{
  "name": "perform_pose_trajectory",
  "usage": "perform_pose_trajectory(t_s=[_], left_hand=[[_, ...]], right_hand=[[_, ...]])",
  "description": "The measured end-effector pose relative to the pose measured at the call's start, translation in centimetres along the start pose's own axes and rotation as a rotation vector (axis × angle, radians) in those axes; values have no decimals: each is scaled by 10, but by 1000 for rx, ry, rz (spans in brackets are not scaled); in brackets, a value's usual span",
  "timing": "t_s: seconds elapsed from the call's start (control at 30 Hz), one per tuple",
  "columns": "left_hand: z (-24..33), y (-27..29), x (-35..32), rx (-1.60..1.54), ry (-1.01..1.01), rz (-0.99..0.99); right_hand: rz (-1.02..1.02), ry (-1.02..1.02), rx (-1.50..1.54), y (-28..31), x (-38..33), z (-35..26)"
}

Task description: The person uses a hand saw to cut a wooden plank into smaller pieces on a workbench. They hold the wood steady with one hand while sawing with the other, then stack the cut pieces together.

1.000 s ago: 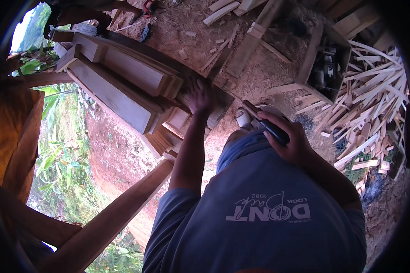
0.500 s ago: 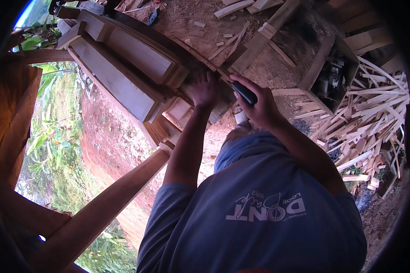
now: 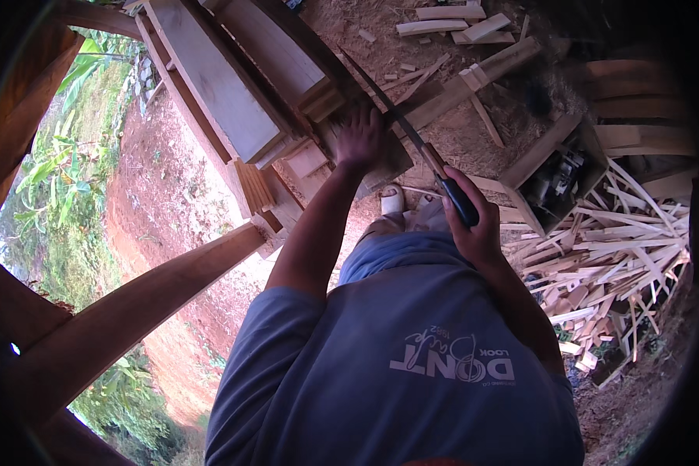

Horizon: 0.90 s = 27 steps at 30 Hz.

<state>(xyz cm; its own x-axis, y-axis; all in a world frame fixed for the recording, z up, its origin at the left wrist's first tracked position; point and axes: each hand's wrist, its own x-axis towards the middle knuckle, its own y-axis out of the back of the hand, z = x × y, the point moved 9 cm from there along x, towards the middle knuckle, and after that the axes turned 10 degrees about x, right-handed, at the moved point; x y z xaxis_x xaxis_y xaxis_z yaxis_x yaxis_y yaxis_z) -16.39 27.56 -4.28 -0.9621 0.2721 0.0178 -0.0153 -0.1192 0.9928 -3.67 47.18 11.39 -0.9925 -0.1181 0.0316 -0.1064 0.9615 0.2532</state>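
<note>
Leftward, green broad-leaved plants [image 3: 70, 167] are seen on a slope, with bare reddish earth [image 3: 151, 194] exposed beside them. Across this ground a thick wooden beam [image 3: 147, 318] is set at a slant. Farther along, pale planed boards [image 3: 213, 81] are stacked lengthwise, their near ends turned toward the body. Just past these ends the left hand [image 3: 359, 141] is laid back-up on a dark board [image 3: 394, 161], its fingers pointed away from the body and held slightly apart. A foot in a pale sandal [image 3: 392, 199] is glimpsed beyond the blue-grey T-shirt [image 3: 396, 326]. Close along the right side of the left hand is extended the blade of a long-bladed hand tool [image 3: 421, 144], slanted away and to the left; whether the board is touched by it cannot be told. By its black handle [image 3: 461, 203] the tool is gripped in the right hand [image 3: 476, 225], whose fingers are wrapped around it. On the ground to the right, a dark mechanism [image 3: 555, 175] is enclosed in an open wooden box [image 3: 541, 147], and thin wood strips [image 3: 610, 252] are heaped next to it.
</note>
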Motion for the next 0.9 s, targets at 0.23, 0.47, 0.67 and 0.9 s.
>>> perform_pose_trajectory(t_s=[0.23,0.47,0.67,0.9], left_hand=[[-1,4,-3,10,-13,117],[-1,-1,-3,-37,-22,31],[-3,-4,-1,-61,11,-48],[2,-1,-2,-24,8,-141]], right_hand=[[-56,-131,-69,29,-56,-28],[-26,-1,-36,-9,-5,-5],[16,77,45,-48,82,30],[80,72,49,-32,50,41]])
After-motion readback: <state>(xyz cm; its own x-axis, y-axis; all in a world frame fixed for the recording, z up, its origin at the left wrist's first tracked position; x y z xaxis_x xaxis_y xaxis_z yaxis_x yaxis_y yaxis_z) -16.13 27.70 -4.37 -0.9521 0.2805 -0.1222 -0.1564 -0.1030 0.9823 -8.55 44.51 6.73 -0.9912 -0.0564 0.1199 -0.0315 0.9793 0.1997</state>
